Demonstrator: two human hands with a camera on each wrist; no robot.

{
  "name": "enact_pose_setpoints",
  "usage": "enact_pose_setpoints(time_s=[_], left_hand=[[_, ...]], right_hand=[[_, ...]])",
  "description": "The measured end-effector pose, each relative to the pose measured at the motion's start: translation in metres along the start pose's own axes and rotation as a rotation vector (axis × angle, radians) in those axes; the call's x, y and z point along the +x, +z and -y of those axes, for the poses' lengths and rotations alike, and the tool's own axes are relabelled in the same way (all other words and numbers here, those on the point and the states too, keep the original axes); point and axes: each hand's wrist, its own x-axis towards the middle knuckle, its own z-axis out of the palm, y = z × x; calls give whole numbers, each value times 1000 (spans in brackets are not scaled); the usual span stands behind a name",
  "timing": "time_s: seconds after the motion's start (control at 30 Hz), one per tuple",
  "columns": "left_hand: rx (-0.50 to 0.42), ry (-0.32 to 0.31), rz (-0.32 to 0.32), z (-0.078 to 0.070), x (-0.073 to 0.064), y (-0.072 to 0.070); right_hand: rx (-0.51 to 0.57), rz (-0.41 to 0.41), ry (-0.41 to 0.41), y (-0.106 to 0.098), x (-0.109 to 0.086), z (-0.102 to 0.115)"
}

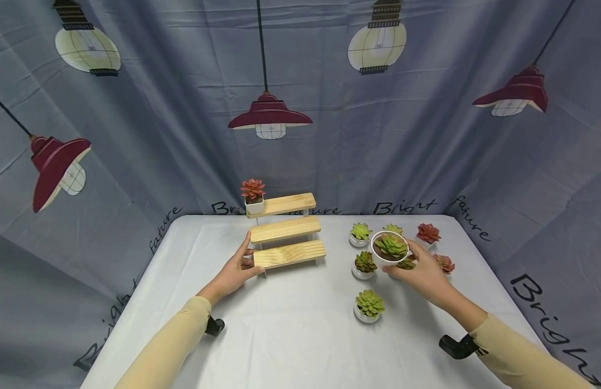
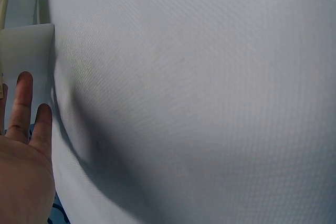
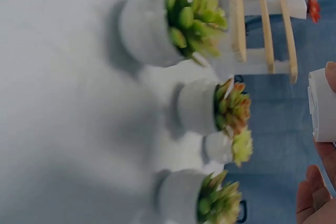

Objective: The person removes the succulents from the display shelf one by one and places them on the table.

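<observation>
My left hand [image 1: 236, 270] is at the left end of a three-step wooden display stand [image 1: 289, 254], its thumb by the lowest board and a finger reaching the middle one. Straight fingers [image 2: 22, 106] lie beside the stand's white support [image 2: 31, 51] in the left wrist view. My right hand [image 1: 429, 275] grips the white pot of a green succulent [image 1: 391, 246], held above other pots. That white pot [image 3: 324, 106] shows only partly at the right wrist view's edge. A red succulent [image 1: 253, 195] in a square white pot stands at the left of the top board.
Several potted succulents stand on the white table at right: green ones [image 1: 370, 305], a darker one [image 1: 364, 265], and red ones [image 1: 429, 233] behind my right hand. Some are partly hidden by that hand. A grey-blue curtain [image 1: 329, 162] with lamp prints surrounds the table.
</observation>
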Motion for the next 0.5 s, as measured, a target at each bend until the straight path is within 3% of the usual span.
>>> enact_pose_setpoints(time_s=[0.3, 0.5], left_hand=[[-2, 9, 2, -1, 0, 0], [14, 12, -7, 0, 0, 0]], right_hand=[[-29, -23, 79, -4, -27, -28], [-43, 11, 195, -1, -40, -49]])
